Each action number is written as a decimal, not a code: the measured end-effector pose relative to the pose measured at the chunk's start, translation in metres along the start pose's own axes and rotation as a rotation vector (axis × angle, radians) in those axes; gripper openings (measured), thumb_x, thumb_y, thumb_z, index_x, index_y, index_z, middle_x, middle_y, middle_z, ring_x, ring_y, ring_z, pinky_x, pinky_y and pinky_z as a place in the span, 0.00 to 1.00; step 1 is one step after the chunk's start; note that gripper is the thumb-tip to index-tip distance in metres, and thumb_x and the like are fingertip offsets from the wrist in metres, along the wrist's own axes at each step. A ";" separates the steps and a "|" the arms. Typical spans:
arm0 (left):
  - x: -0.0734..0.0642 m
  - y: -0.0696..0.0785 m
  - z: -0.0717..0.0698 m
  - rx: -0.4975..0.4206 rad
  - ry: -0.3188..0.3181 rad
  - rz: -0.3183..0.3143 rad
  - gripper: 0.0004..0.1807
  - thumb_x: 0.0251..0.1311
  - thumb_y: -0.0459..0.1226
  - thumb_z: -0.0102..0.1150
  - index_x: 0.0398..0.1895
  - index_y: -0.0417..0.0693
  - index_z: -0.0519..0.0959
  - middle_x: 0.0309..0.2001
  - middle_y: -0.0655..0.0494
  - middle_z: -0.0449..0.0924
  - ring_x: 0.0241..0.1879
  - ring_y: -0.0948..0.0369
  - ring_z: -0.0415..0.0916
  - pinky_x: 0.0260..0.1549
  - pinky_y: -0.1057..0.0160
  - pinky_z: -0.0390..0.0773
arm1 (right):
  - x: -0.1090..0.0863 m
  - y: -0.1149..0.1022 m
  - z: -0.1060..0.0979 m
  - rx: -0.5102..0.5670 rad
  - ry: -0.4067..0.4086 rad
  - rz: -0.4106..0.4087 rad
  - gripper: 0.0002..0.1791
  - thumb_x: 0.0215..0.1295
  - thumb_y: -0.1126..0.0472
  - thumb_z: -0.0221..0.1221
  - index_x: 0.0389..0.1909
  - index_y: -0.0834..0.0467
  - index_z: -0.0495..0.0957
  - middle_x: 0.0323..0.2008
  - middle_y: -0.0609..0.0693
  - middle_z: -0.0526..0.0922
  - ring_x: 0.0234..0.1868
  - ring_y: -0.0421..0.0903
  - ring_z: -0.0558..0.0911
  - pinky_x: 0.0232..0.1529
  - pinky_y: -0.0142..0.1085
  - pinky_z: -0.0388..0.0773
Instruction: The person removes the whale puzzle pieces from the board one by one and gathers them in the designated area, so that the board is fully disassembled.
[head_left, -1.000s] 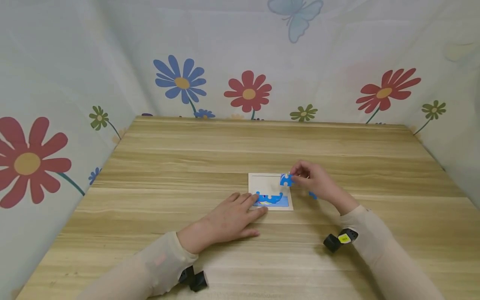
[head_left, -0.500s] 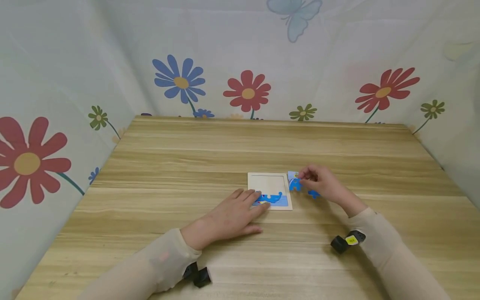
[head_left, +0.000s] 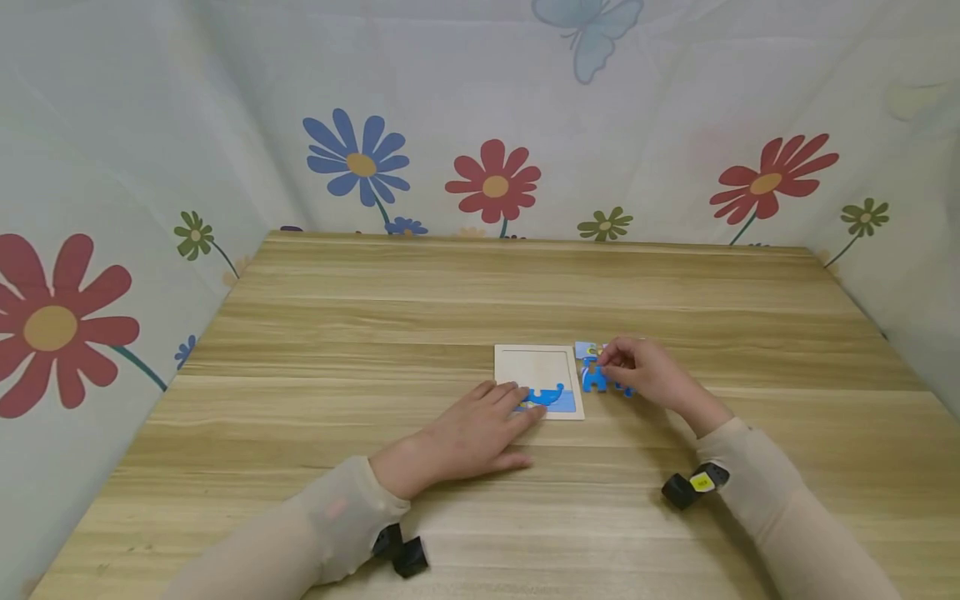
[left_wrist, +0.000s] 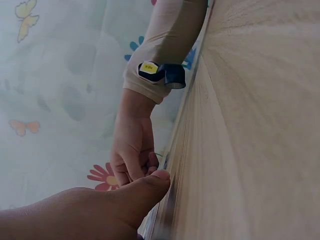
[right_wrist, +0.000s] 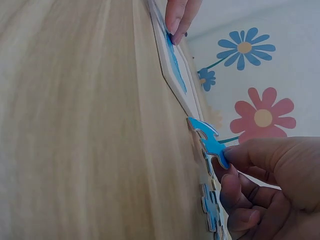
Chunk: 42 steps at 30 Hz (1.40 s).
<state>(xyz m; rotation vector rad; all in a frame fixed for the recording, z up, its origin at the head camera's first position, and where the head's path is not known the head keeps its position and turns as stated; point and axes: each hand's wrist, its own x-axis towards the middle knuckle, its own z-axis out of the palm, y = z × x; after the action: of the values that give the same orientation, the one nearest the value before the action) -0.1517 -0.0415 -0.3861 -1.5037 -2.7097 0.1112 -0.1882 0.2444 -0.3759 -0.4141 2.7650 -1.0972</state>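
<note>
The right hand (head_left: 651, 377) pinches a blue puzzle piece (head_left: 594, 377) between thumb and fingers, just right of the wooden tray (head_left: 535, 367), near loose pieces (head_left: 585, 350). The left hand (head_left: 465, 429), fingers extended, touches blue pieces (head_left: 551, 397) inside the tray.

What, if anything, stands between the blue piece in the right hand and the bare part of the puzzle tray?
Only the tray's right rim lies between the blue piece in the right hand and the tray's bare part; nothing else visible blocks it. The left hand covers the tray's lower left, off that path.
</note>
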 end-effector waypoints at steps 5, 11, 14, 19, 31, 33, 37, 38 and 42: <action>0.000 0.001 0.000 -0.013 -0.013 -0.009 0.37 0.66 0.62 0.42 0.71 0.51 0.63 0.69 0.47 0.65 0.69 0.50 0.62 0.67 0.49 0.64 | 0.000 0.000 0.002 -0.038 0.013 0.011 0.03 0.64 0.67 0.58 0.36 0.64 0.79 0.30 0.53 0.80 0.28 0.40 0.72 0.27 0.27 0.69; -0.001 0.001 0.001 -0.025 -0.024 -0.022 0.38 0.66 0.63 0.42 0.71 0.50 0.63 0.70 0.47 0.63 0.70 0.50 0.61 0.67 0.48 0.64 | 0.000 0.001 0.004 -0.078 0.022 0.011 0.04 0.63 0.67 0.60 0.37 0.63 0.80 0.30 0.52 0.82 0.28 0.42 0.73 0.28 0.28 0.70; -0.001 0.001 0.002 -0.035 -0.019 -0.024 0.37 0.66 0.62 0.43 0.71 0.50 0.63 0.70 0.47 0.63 0.70 0.50 0.61 0.67 0.48 0.64 | 0.000 0.002 0.004 -0.084 0.020 0.002 0.04 0.62 0.67 0.60 0.37 0.63 0.80 0.30 0.53 0.82 0.28 0.41 0.73 0.28 0.28 0.70; -0.001 0.000 0.004 -0.042 -0.003 -0.019 0.37 0.66 0.62 0.43 0.70 0.50 0.64 0.70 0.48 0.64 0.70 0.51 0.61 0.67 0.48 0.64 | -0.001 0.001 0.003 -0.078 0.017 0.012 0.05 0.63 0.67 0.60 0.38 0.63 0.80 0.31 0.53 0.82 0.29 0.41 0.74 0.29 0.28 0.71; 0.000 0.000 0.006 -0.040 -0.002 -0.016 0.37 0.66 0.63 0.42 0.70 0.52 0.64 0.70 0.49 0.64 0.70 0.52 0.61 0.67 0.49 0.64 | -0.003 -0.007 0.004 -0.085 0.045 -0.014 0.05 0.64 0.63 0.60 0.37 0.61 0.80 0.33 0.54 0.83 0.29 0.42 0.74 0.29 0.28 0.71; -0.001 0.000 0.007 -0.044 0.002 -0.015 0.37 0.66 0.63 0.42 0.70 0.51 0.64 0.70 0.49 0.64 0.70 0.52 0.61 0.67 0.49 0.64 | -0.003 -0.009 0.006 -0.092 0.050 -0.029 0.04 0.64 0.64 0.61 0.36 0.61 0.80 0.33 0.53 0.83 0.29 0.41 0.74 0.29 0.28 0.71; -0.001 -0.001 0.007 -0.044 0.006 -0.016 0.37 0.66 0.63 0.42 0.71 0.52 0.63 0.70 0.49 0.64 0.70 0.52 0.61 0.67 0.49 0.64 | -0.003 -0.013 0.010 -0.092 0.045 -0.040 0.04 0.64 0.63 0.61 0.36 0.60 0.80 0.33 0.53 0.83 0.31 0.41 0.75 0.30 0.28 0.72; -0.002 -0.001 0.008 -0.042 0.007 -0.017 0.37 0.66 0.63 0.42 0.71 0.52 0.63 0.70 0.49 0.64 0.70 0.52 0.61 0.67 0.49 0.64 | -0.003 -0.014 0.011 -0.091 0.042 -0.041 0.04 0.64 0.63 0.61 0.36 0.60 0.80 0.34 0.53 0.83 0.31 0.42 0.75 0.30 0.29 0.72; -0.002 -0.002 0.010 -0.034 0.010 -0.017 0.37 0.66 0.63 0.42 0.71 0.52 0.63 0.70 0.49 0.64 0.70 0.52 0.61 0.67 0.49 0.64 | -0.001 -0.017 0.015 -0.074 0.011 -0.054 0.06 0.64 0.63 0.60 0.39 0.61 0.81 0.35 0.54 0.83 0.32 0.42 0.76 0.31 0.28 0.73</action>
<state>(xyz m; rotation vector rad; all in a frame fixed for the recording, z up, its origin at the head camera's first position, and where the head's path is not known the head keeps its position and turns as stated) -0.1531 -0.0445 -0.3956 -1.4850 -2.7292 0.0574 -0.1803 0.2235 -0.3753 -0.4952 2.8267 -1.0144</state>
